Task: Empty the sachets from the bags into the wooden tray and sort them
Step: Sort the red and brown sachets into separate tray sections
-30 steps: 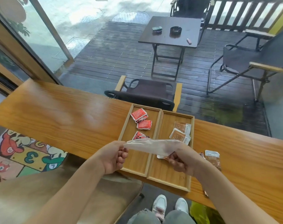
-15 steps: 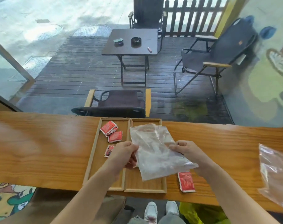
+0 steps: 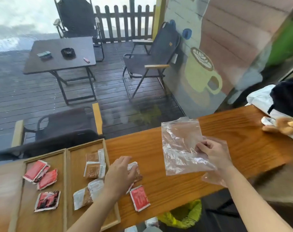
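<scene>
Since half a second ago both hands have left the middle of the tray: the right hand [image 3: 212, 153] has carried the clear bag [image 3: 181, 146] off to the right along the counter [image 3: 159, 148], and the left hand [image 3: 120, 174] has let go of it and dropped to the sachets beside the tray [image 3: 66, 181]; the view itself has swung right, so the tray now sits low on the left. In the head view the bag lies flat on the counter, well apart from the tray, with the right hand's fingers [image 3: 203, 145] curled and pinching its right side; a second clear bag [image 3: 216, 178] lies partly under that hand and wrist, reaching the near edge; the left hand rests palm down just right of the tray, fingers loosely bent over a brown sachet [image 3: 136, 171], though whether they grip it I cannot tell; a red sachet [image 3: 140, 198] lies on the counter just near of that hand; in the tray's left compartment lie red sachets [image 3: 42, 174], two overlapping at the far end, one beside them and one nearer; in the right compartment lie brown sachets [image 3: 94, 168], two toward the far end and a couple nearer by the forearm; beyond the counter a folding chair [image 3: 67, 124] stands on the dark deck; at the counter's far right lie white bags [image 3: 263, 99], something black and a small tan plush toy [image 3: 284, 126].
</scene>
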{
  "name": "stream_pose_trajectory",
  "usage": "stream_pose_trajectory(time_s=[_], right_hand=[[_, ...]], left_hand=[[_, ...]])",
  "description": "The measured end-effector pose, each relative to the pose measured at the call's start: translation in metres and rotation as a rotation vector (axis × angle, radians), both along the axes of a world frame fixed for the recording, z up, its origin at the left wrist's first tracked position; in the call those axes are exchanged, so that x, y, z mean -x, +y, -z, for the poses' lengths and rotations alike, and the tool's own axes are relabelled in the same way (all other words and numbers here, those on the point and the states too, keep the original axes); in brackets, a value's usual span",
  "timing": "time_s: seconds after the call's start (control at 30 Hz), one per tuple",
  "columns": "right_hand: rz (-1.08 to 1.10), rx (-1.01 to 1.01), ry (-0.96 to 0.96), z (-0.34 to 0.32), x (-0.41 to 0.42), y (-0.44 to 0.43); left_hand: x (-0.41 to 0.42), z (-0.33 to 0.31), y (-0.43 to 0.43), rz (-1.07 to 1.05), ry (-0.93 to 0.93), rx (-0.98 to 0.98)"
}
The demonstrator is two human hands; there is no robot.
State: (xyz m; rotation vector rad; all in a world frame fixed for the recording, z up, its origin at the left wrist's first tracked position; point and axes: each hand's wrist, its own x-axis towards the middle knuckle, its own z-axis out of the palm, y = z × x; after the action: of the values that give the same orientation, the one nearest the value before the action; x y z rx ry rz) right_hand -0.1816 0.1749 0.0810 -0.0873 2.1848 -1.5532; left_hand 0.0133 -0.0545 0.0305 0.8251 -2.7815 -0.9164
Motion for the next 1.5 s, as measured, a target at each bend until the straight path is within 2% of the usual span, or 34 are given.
stream_pose_trajectory(time_s=[0.27, 0.4, 0.6, 0.7, 0.8, 0.93, 1.1, 1.27, 1.4, 1.5], right_hand=[[0.173, -0.203, -0.025, 0.036, 0.035, 0.059], [0.189, -0.364, -0.082, 0.054, 0.042, 0.070], [0.162, -0.591, -0.069, 0.060, 0.047, 0.064], [0.217, -0.580, 0.036, 0.049, 0.050, 0.055], [0.210, -0.488, 0.174, 0.033, 0.047, 0.039], [0.030, -0.288, 0.125, 0.018, 0.015, -0.004], [-0.392, -0.304, 0.098, 0.033, -0.050, -0.060], [-0.760, -0.436, 0.067, 0.063, -0.111, -0.087], [-0.850, -0.600, 0.162, 0.081, -0.138, -0.092], [-0.864, -0.690, 0.251, 0.089, -0.149, -0.093]], left_hand=[[0.002, 0.059, 0.021, 0.202, -0.270, 0.185], [-0.001, 0.066, 0.020, 0.204, -0.262, 0.229], [-0.002, 0.066, 0.021, 0.209, -0.264, 0.246], [-0.001, 0.064, 0.021, 0.202, -0.265, 0.205], [0.001, 0.062, 0.018, 0.191, -0.273, 0.155], [0.004, 0.052, 0.010, 0.190, -0.242, 0.065], [0.001, 0.039, -0.001, 0.115, -0.212, 0.086], [-0.004, 0.036, -0.004, 0.120, -0.256, 0.100], [-0.004, 0.034, -0.001, 0.042, -0.235, 0.072], [0.002, 0.035, 0.002, -0.005, -0.245, 0.121]])
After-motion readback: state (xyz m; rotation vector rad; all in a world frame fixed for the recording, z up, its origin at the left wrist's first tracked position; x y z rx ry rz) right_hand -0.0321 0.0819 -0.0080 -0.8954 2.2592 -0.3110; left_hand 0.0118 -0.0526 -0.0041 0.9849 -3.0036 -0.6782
